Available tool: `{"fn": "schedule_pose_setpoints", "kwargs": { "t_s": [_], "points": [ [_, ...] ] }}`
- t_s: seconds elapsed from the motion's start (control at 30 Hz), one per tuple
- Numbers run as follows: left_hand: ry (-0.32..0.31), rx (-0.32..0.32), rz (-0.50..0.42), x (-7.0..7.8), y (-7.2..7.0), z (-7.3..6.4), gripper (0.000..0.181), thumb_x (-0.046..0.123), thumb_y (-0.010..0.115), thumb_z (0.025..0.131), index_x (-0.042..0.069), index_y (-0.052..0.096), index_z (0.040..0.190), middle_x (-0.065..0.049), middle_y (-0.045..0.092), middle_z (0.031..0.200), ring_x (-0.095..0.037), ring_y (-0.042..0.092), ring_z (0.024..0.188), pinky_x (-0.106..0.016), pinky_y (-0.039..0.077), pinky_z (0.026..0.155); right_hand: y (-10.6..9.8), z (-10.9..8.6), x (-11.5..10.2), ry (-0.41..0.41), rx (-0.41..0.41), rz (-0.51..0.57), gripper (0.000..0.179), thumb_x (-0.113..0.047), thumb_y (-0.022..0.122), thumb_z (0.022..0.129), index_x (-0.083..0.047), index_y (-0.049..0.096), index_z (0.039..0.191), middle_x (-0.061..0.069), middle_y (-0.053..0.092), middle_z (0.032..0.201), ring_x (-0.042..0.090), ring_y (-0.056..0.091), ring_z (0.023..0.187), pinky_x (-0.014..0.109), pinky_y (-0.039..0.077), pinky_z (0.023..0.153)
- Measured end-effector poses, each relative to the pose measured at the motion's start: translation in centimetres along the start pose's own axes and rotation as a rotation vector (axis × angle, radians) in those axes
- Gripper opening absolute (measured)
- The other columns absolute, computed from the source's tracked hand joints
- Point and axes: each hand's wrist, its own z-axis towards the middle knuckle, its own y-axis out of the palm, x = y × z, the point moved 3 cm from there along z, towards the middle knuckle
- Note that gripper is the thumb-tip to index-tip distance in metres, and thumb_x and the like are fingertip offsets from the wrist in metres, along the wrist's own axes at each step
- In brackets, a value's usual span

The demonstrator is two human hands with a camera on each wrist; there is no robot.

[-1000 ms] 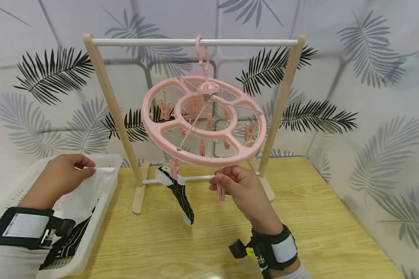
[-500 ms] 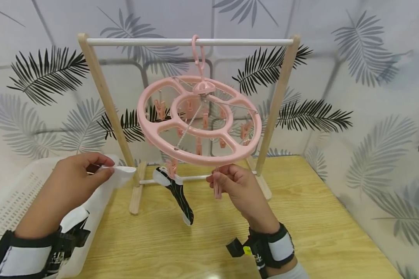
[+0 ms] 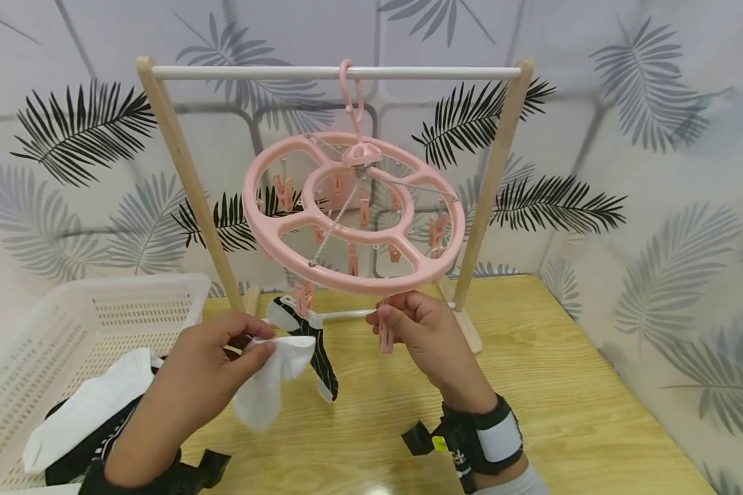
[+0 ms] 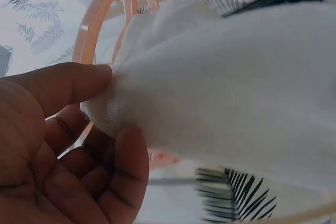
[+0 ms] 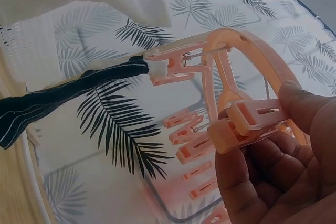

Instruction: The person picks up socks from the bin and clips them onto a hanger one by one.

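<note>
My left hand [image 3: 223, 371] pinches a white sock [image 3: 272, 378] by its edge, and the sock dangles in front of the pink hanger's left side. In the left wrist view the thumb and fingers grip the sock's cuff [image 4: 107, 108]. My right hand [image 3: 427, 337] holds a pink clothespin [image 3: 386, 330] that hangs from the near rim of the round pink drying hanger [image 3: 359, 282]. A black-and-white striped sock [image 3: 325, 364] hangs from another clothespin [image 3: 304, 299] to the left, partly behind the white sock. The right wrist view shows the held clothespin [image 5: 247, 124] between thumb and fingers.
A white plastic basket [image 3: 148, 285] with white and black socks [image 3: 93, 405] stands at the left. The hanger hooks over the white bar [image 3: 254, 73] of a wooden rack [image 3: 495, 179] on the wooden table [image 3: 563, 385]. More clothespins [image 3: 364, 212] hang below the hanger.
My left hand has moved right from over the basket, carrying the white sock close to the striped sock. My right hand has stayed on the clothespin.
</note>
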Motion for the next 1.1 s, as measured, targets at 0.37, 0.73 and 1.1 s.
{"fn": "schedule_pose_setpoints", "kwargs": {
  "t_s": [0.37,0.73,1.1],
  "points": [
    [-0.062,-0.086,-0.232,1.8,6.2,0.1,0.010,0.011,0.068,0.084,0.017,0.068,0.092,0.001,0.066,0.091,-0.008,0.058,0.080,-0.033,0.053,0.068,0.0,-0.1,0.0,0.001,0.007,0.003,0.026,-0.018,0.054,0.095,0.007,0.059,0.096,0.010,0.065,0.082,0.021,0.058,0.056,0.027,0.051,0.063],
    [-0.103,-0.062,-0.284,2.4,9.3,0.4,0.012,0.009,0.071,0.081,0.020,0.069,0.086,0.005,0.066,0.081,-0.008,0.054,0.067,-0.031,0.049,0.062,0.2,-0.3,-0.1,0.018,0.019,-0.082,0.029,-0.027,0.055,0.094,0.001,0.063,0.093,0.020,0.065,0.082,0.028,0.060,0.060,0.029,0.052,0.068],
    [-0.066,-0.051,-0.304,2.9,10.5,0.6,0.012,0.010,0.071,0.081,0.021,0.068,0.085,0.007,0.065,0.080,-0.008,0.053,0.065,-0.029,0.049,0.058,0.2,-0.3,-0.1,0.029,0.030,-0.106,0.028,-0.028,0.055,0.094,-0.001,0.064,0.092,0.019,0.066,0.082,0.026,0.059,0.059,0.027,0.047,0.060]
  ]
}}
